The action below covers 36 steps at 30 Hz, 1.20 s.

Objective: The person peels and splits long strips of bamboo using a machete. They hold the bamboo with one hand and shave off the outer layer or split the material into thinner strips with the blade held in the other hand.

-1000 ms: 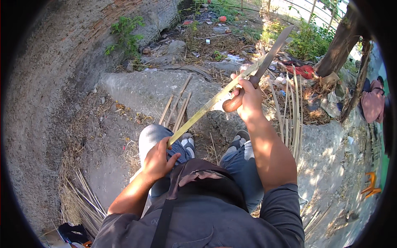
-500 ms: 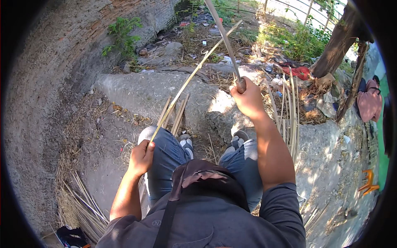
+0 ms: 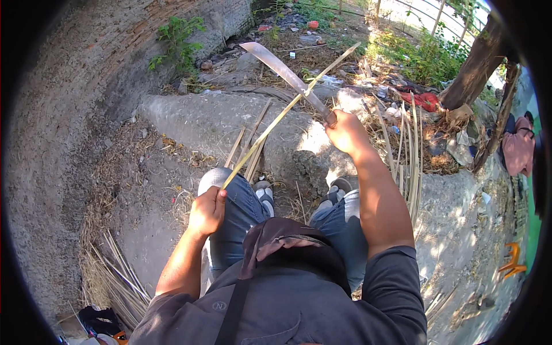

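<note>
Across ylw strip point(image 3: 282, 118), R-grip point(image 3: 347, 133) machete point(image 3: 279, 68).

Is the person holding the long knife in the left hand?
No, the right hand grips the knife, while the left hand holds the pale strip.

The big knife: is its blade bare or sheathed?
Bare: the big knife shows metal out to its tip, with no sheath, beyond the right hand that holds it.

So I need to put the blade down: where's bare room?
Mostly bare: pale concrete between the strips at right and the orange object; grey ground between the left hand and the strip pile. Crowded: that pile and the littered ground ahead.
</note>
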Motion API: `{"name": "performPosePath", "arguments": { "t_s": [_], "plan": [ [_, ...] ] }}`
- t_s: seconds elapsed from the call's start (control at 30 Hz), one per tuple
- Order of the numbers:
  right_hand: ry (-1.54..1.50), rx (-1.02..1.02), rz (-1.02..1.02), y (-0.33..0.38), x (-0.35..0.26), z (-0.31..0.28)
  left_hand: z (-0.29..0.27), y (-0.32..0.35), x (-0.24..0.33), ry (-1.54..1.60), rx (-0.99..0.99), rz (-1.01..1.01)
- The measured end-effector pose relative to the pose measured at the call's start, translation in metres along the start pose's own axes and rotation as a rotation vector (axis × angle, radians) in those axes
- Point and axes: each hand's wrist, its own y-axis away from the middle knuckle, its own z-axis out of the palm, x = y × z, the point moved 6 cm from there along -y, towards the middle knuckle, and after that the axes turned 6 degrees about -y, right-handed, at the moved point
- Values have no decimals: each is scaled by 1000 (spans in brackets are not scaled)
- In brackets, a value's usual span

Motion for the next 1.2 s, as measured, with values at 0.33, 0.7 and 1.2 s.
{"name": "performPosePath", "arguments": {
  "t_s": [0.33,0.7,1.2],
  "plan": [
    [386,-248,-465,28,-52,46,-4,-2,-2,-6,-92,38],
    [68,-145,-17,12,-4,18,0,-12,-17,103,-26,8],
    [208,81,-161,-10,-18,-30,-45,10,-7,61,-52,9]
  ]
}}
